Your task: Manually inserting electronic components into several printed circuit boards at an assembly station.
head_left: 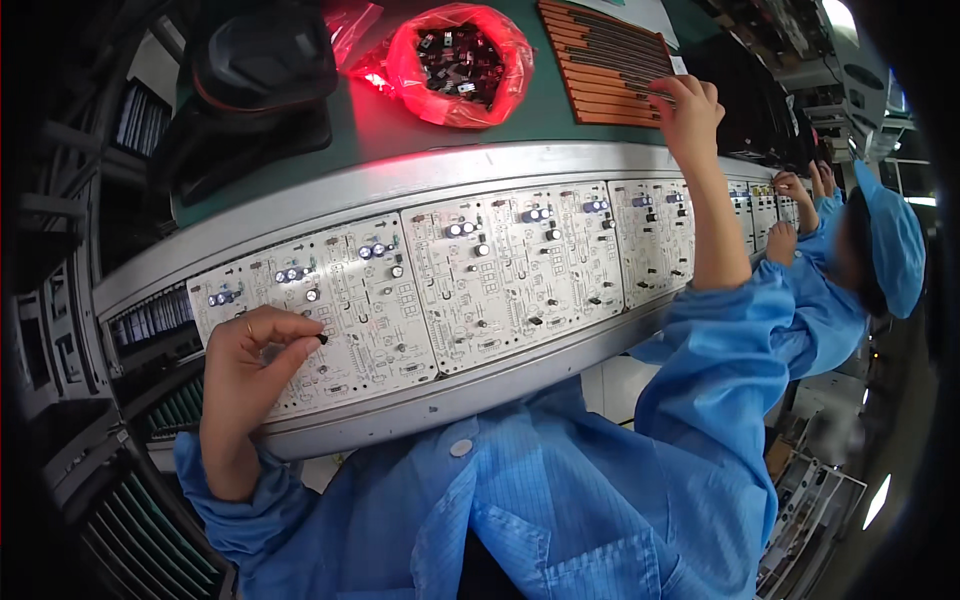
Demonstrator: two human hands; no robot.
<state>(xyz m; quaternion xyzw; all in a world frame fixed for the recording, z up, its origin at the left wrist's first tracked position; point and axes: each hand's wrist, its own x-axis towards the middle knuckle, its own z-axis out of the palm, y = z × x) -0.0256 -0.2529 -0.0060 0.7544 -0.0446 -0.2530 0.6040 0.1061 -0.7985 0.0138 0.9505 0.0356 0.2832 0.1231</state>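
Observation:
My left hand (pixel 248 368) pinches a small black component (pixel 322 339) between thumb and forefinger. It hovers just over the leftmost white circuit board (pixel 425 340), which carries several capacitors and printed outlines. My right hand (pixel 690 122) reaches across to the right edge of an orange rack (pixel 590 103) lined with dark strips. Its fingers are drawn together at the strips, and whatever lies between the tips is hidden. More boards (pixel 510 290) sit side by side along the metal rail to the right.
A red plastic bag (pixel 515 48) full of small black parts (pixel 460 65) lies open on the green bench (pixel 370 130). Left of it stands a dark bulky object (pixel 265 60). A co-worker in blue (pixel 835 300) handles boards at the right. A metal rail (pixel 480 385) borders the boards.

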